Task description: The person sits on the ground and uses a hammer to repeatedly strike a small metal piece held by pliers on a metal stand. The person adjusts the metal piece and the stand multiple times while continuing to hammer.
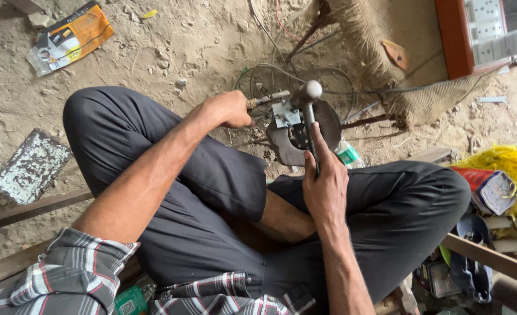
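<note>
Steel hammer (pixel 310 111) in right grip (pixel 326 186); left grip (pixel 230 109) holds chisel (pixel 268 98).

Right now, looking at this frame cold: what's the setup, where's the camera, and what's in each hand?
There is no machine here. It is one picture from a camera worn on a person's head, looking down at their own lap. They sit cross-legged in dark trousers on a sandy floor.

The right hand grips the handle of a ball-headed hammer, its head raised over the work. The left hand holds a thin rod-like tool against a small metal bracket on a rounded metal block.

Around them: tangled wires, a printed packet, a flaking painted slab, yellow fibre and a white socket board.
</note>
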